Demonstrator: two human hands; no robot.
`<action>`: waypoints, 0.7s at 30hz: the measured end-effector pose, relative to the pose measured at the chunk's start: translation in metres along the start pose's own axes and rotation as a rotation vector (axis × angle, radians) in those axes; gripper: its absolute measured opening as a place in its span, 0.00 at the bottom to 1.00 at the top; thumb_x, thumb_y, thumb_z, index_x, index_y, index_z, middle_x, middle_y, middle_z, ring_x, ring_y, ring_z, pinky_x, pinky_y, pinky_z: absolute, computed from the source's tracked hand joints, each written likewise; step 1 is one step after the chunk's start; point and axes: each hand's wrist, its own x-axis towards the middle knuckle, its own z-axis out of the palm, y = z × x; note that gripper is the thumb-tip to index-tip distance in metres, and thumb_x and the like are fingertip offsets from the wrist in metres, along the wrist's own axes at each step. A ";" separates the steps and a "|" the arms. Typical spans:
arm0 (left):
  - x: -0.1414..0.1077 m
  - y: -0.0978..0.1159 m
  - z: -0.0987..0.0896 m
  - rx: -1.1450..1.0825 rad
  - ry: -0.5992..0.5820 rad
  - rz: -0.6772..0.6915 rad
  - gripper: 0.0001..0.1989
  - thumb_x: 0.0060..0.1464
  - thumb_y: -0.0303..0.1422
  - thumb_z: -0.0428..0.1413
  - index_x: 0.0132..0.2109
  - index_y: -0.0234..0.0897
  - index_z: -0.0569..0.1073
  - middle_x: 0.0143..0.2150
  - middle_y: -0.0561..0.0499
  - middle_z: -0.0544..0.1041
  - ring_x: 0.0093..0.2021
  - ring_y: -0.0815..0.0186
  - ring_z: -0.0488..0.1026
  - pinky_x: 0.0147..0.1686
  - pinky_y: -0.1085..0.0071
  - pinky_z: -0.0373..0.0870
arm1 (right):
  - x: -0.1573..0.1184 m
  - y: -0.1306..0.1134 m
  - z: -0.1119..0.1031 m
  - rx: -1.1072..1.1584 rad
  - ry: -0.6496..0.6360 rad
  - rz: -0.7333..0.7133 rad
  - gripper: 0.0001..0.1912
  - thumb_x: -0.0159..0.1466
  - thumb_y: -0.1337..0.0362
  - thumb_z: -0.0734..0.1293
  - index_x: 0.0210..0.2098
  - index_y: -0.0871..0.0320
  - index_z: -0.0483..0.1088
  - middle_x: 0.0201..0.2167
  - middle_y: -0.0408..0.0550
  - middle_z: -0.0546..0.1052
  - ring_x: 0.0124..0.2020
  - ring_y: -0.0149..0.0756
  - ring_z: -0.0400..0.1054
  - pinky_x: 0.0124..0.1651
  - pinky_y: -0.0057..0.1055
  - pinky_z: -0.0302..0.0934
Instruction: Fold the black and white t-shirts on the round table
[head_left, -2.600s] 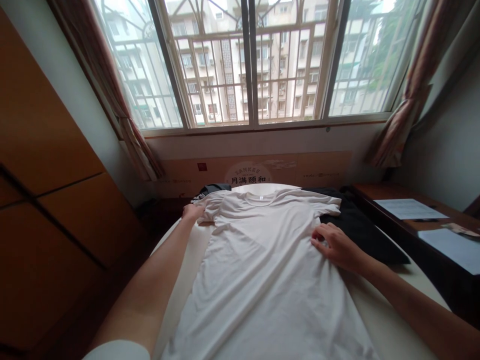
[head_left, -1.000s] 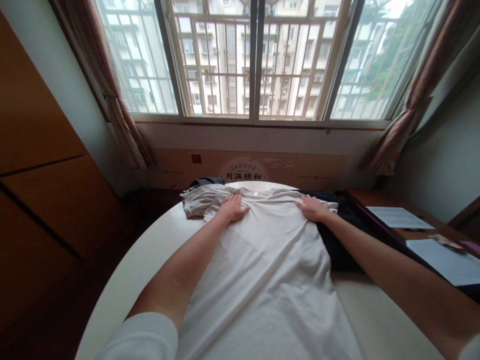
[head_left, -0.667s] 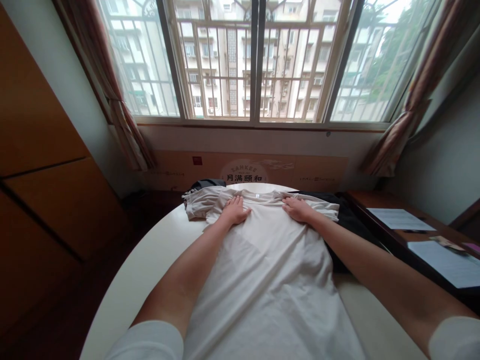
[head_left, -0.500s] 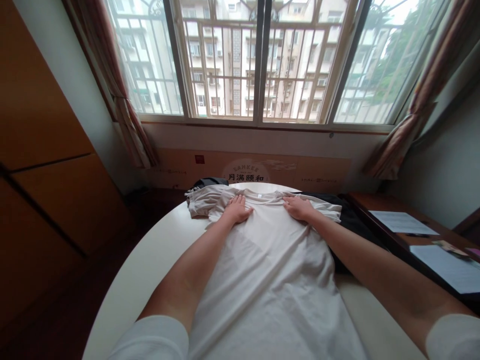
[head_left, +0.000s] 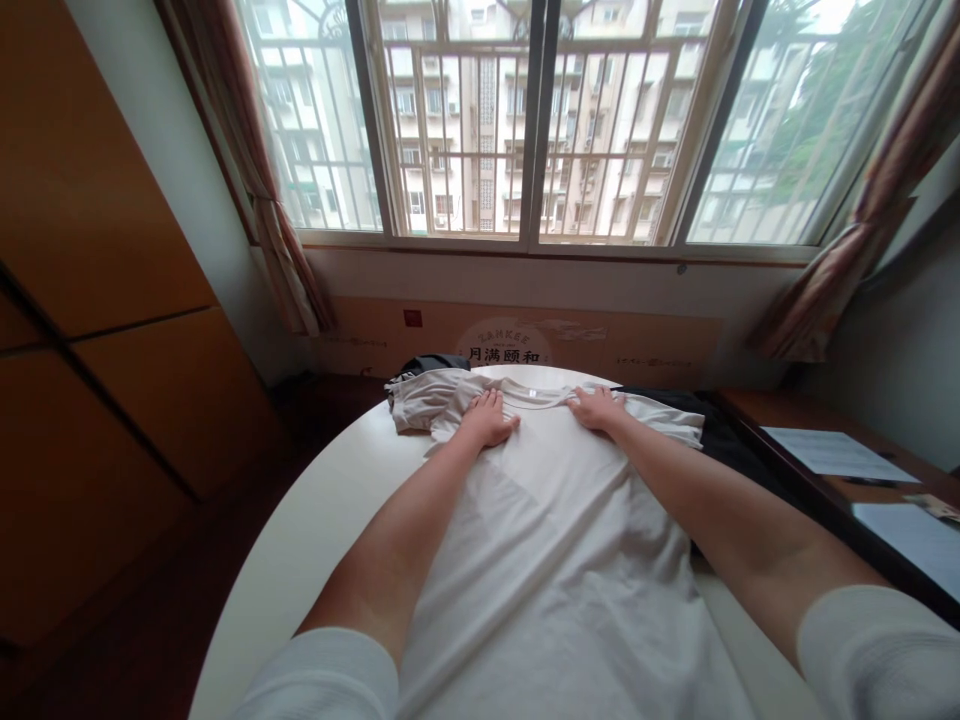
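A light grey T-shirt [head_left: 547, 520] lies spread over a round white table [head_left: 322, 520], its neckline at the far side and its body running towards me with loose wrinkles. My left hand [head_left: 490, 418] rests flat on the shirt's left shoulder, fingers stretched out and thumb apart. On the right shoulder, close to the collar, lies my right hand [head_left: 598, 408], its fingers extended over the cloth. The left sleeve is bunched up; the right sleeve lies out past my right wrist.
Dark cloth [head_left: 435, 362] sits behind the left sleeve, and more black fabric [head_left: 739, 450] lies at the right. A brown wooden desk [head_left: 742, 405] at the right holds paper sheets [head_left: 836, 452]. A long printed cardboard box [head_left: 592, 345] stands under the window. An orange-brown cabinet [head_left: 142, 400] is at the left.
The whole view has shifted slightly, so things appear further right. Both hands stay on the shirt's shoulders; my right hand has come slightly nearer the collar.
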 end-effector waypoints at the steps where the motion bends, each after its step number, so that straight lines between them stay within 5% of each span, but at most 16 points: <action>1: 0.000 0.000 0.000 0.001 -0.004 0.001 0.47 0.66 0.56 0.38 0.79 0.26 0.46 0.82 0.37 0.43 0.81 0.52 0.40 0.77 0.55 0.38 | 0.002 0.001 0.000 -0.001 -0.001 -0.009 0.36 0.76 0.45 0.50 0.77 0.54 0.55 0.77 0.66 0.55 0.78 0.60 0.42 0.73 0.68 0.32; 6: -0.001 0.005 -0.003 0.010 -0.019 0.003 0.47 0.66 0.55 0.39 0.79 0.24 0.46 0.81 0.35 0.43 0.81 0.50 0.41 0.77 0.54 0.39 | 0.005 0.006 0.002 0.001 0.014 -0.052 0.34 0.77 0.46 0.50 0.76 0.52 0.57 0.77 0.63 0.57 0.79 0.55 0.43 0.74 0.65 0.32; 9: 0.004 0.006 -0.008 0.004 0.068 -0.037 0.47 0.67 0.57 0.38 0.79 0.26 0.46 0.81 0.35 0.43 0.81 0.48 0.39 0.77 0.51 0.36 | 0.004 0.006 0.003 0.004 0.031 -0.056 0.35 0.77 0.46 0.49 0.76 0.53 0.57 0.77 0.63 0.56 0.79 0.56 0.43 0.75 0.64 0.32; 16: 0.015 -0.024 -0.027 0.156 0.139 -0.152 0.34 0.71 0.45 0.38 0.76 0.35 0.60 0.80 0.41 0.54 0.81 0.49 0.42 0.76 0.46 0.29 | 0.004 0.008 0.006 0.044 0.075 -0.059 0.34 0.76 0.47 0.52 0.75 0.54 0.58 0.77 0.61 0.56 0.78 0.56 0.44 0.75 0.64 0.30; 21: 0.007 0.015 -0.013 0.005 0.277 -0.266 0.34 0.70 0.44 0.40 0.75 0.32 0.61 0.79 0.34 0.54 0.80 0.45 0.43 0.76 0.41 0.36 | 0.004 0.007 0.003 0.108 0.185 -0.040 0.33 0.75 0.52 0.54 0.73 0.62 0.60 0.73 0.64 0.63 0.74 0.54 0.54 0.76 0.57 0.39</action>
